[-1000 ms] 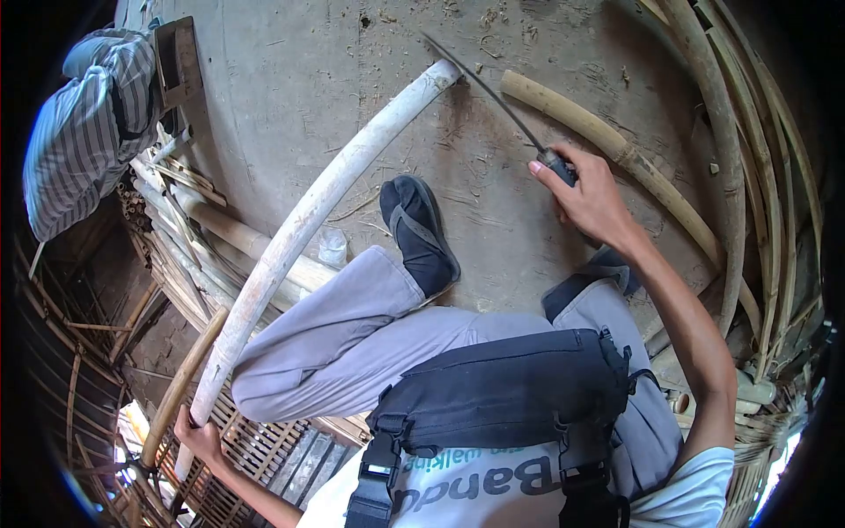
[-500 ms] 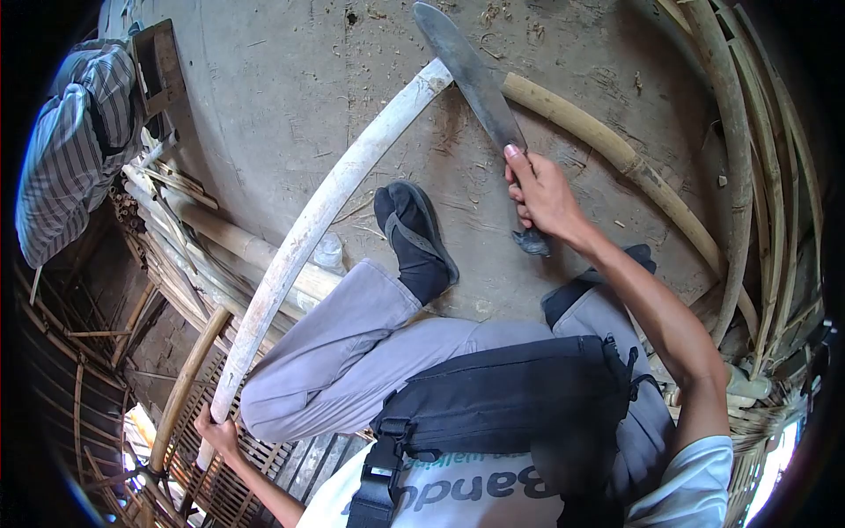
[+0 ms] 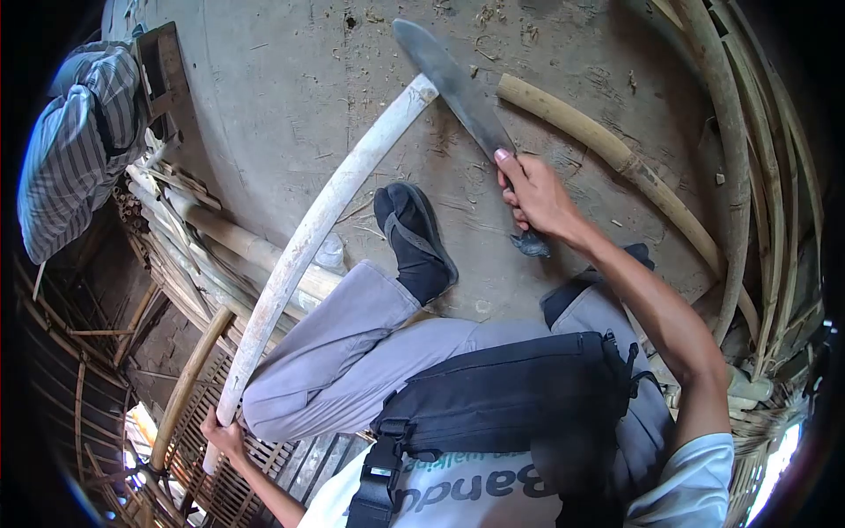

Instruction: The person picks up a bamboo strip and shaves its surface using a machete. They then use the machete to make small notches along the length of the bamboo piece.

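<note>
Turned flat-on since before, the machete [image 3: 453, 84] meets the tip of the pale pole [image 3: 308, 233]. The right hand [image 3: 532, 198] clenches its handle and the left hand [image 3: 224, 436] is fisted round the pole's base. The work looks like trimming, and the next cut calls for careful aim.

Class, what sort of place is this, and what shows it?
Probably a bamboo craft workshop: stacked bamboo poles, curved strips, and a machete in the right hand near the pale pole the left hand holds.
</note>
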The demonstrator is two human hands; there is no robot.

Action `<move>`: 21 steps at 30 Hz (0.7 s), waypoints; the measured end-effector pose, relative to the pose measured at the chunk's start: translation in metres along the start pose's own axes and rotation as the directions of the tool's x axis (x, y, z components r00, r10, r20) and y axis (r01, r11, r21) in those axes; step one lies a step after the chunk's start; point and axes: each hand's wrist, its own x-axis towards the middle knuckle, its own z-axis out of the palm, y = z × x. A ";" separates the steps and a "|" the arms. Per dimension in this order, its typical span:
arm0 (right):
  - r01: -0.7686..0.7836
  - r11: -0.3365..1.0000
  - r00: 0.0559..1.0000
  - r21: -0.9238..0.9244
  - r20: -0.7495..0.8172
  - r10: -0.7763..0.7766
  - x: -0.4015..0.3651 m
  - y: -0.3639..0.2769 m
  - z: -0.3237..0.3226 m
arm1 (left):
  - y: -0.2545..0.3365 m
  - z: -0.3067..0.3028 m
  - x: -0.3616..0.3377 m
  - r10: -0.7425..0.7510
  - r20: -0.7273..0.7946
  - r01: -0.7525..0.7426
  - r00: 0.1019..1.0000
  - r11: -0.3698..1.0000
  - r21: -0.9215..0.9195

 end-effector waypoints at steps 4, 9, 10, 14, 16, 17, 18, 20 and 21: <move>-0.037 0.999 0.999 -0.037 0.031 0.039 -0.007 -0.005 0.000 | -0.038 0.011 -0.004 0.157 -0.149 -0.137 0.976 0.981 0.135; -0.032 0.999 0.998 0.005 0.054 0.031 -0.005 -0.001 0.002 | -0.008 0.007 0.008 0.122 -0.086 -0.113 0.989 0.988 0.102; -0.035 0.999 0.998 -0.023 0.045 0.036 -0.006 -0.001 0.003 | -0.003 0.005 0.009 0.183 -0.154 -0.166 0.971 0.979 0.114; 0.030 0.992 0.999 -0.123 0.037 -0.026 0.008 -0.006 -0.010 | 0.006 0.005 0.009 0.219 -0.212 -0.206 0.952 0.975 0.083; 0.020 0.999 1.000 -0.043 -0.006 -0.020 0.016 -0.012 -0.006 | 0.001 0.009 0.006 0.189 -0.137 -0.182 0.972 0.981 0.064; 0.026 0.998 0.999 -0.051 -0.030 -0.028 0.019 -0.011 -0.004 | -0.003 0.014 0.003 0.206 -0.152 -0.196 0.967 0.977 0.079; 0.031 0.998 0.999 -0.052 -0.030 -0.033 0.016 -0.011 -0.002 | 0.001 0.014 0.002 0.205 -0.157 -0.195 0.966 0.978 0.078; 0.065 0.991 0.998 -0.120 0.003 -0.065 0.007 -0.011 0.003 | 0.012 0.013 0.000 0.207 -0.193 -0.195 0.959 0.977 0.082; 0.072 0.990 0.997 -0.125 0.007 -0.072 0.008 -0.013 0.002 | 0.005 0.012 0.001 0.140 -0.143 -0.131 0.980 0.989 0.067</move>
